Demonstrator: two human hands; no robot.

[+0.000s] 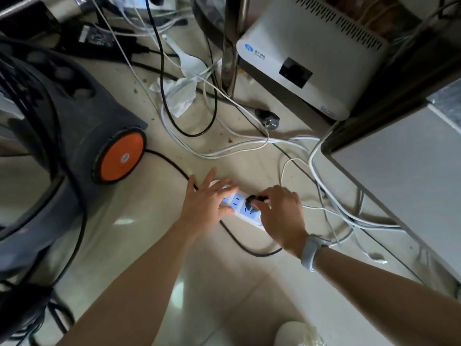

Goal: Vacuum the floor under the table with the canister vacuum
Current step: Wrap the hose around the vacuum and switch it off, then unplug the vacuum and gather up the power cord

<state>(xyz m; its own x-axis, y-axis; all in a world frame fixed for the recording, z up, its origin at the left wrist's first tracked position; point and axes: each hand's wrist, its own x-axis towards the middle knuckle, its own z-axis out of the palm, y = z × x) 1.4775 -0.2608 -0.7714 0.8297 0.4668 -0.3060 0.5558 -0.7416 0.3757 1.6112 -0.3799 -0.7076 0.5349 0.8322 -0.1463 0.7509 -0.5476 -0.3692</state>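
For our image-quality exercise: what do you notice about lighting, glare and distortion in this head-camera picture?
Head view: dim overall, with the canister vacuum nearly black; pale glare patches on the glossy floor tiles; wide-angle bending curves the cabinet edge; the black plug in the right hand looks slightly smeared.

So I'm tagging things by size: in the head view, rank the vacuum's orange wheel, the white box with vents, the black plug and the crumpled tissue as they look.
1. White box with vents
2. Orange wheel, nearer the camera
3. Crumpled tissue, not much smaller than the wheel
4. Black plug, partly hidden in the right hand
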